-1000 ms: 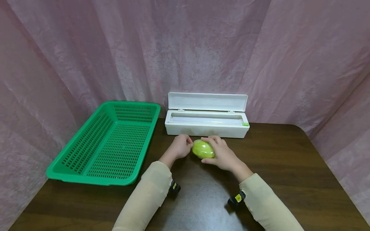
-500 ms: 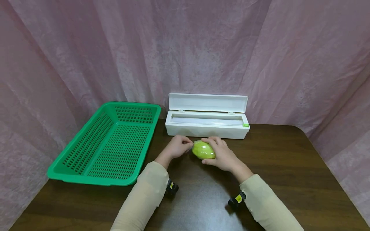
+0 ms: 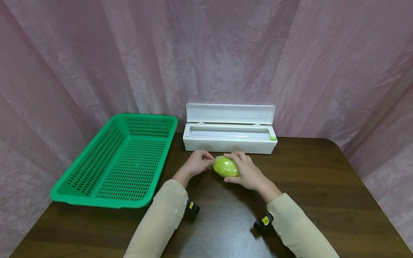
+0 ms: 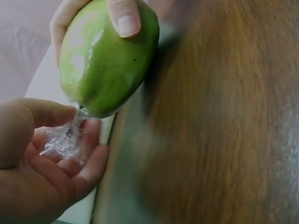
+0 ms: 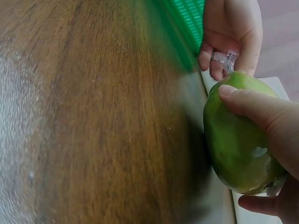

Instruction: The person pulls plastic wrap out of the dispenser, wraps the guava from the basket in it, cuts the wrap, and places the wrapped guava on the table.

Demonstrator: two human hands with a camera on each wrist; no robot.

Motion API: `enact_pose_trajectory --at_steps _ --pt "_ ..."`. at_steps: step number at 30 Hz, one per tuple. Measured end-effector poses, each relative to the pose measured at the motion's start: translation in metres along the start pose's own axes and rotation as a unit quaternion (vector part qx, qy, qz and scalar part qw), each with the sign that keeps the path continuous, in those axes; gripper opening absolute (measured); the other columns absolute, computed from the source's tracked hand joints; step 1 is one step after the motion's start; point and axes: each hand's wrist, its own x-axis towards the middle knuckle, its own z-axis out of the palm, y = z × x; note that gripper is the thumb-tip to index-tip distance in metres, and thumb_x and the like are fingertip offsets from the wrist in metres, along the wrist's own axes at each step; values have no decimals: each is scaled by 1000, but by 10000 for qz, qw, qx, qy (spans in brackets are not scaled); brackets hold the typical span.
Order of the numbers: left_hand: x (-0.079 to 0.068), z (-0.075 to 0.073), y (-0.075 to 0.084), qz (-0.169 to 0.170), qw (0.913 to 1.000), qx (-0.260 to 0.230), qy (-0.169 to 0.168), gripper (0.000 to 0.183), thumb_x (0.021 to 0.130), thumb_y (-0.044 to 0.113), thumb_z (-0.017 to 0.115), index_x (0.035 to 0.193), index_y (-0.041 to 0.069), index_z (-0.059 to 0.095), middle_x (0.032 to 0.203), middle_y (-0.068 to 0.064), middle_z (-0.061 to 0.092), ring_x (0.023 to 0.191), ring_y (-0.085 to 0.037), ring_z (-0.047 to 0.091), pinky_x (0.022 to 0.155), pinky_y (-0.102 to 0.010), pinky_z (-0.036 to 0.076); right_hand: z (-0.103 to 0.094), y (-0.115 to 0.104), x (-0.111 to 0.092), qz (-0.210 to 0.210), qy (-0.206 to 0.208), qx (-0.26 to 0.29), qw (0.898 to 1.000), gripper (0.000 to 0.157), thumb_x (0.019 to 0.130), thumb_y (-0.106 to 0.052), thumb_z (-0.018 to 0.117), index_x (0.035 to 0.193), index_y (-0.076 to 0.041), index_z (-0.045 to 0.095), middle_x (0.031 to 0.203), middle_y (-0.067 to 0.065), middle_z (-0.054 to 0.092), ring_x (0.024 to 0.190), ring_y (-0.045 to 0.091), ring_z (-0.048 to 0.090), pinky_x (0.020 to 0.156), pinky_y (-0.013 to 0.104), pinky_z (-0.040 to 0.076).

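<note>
A green fruit that looks like a papaya (image 3: pixel 224 167), wrapped in glossy cling film, lies lengthwise between the two hands. My right hand (image 3: pixel 247 173) grips its right part, thumb on the near side and fingers over the far side. At the fruit's left end the film gathers into a crumpled twist (image 4: pixel 65 140). My left hand (image 3: pixel 197 163) pinches this twist between thumb and fingers, right against the fruit's tip. In the right wrist view, the left palm (image 5: pixel 232 32) faces the camera, and a bit of film (image 5: pixel 276 185) bunches at the fruit's other end.
Behind the hands stands a white cling film box (image 3: pixel 229 146) with its lid (image 3: pixel 230 114) raised and a roll (image 3: pixel 229 134) inside. A green slotted basket (image 3: pixel 158 179) sits on the left of the brown wooden table (image 3: pixel 309 172). A pink curtain (image 3: pixel 206 53) hangs behind.
My left hand has turned slightly, with its wrist and forearm shifting a little to the left, fingers still at the film twist. The right hand keeps its grip on the papaya.
</note>
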Motion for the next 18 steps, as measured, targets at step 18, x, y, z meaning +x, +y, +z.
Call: enact_pose_trajectory --at_steps 18 --pt "-12 1 12 1153 9432 3112 156 12 91 15 61 97 10 70 96 -4 65 88 -18 60 83 -35 51 1 0 0 5 20 -45 10000 77 75 -37 79 140 -23 41 135 11 39 117 33 42 89 50 44"
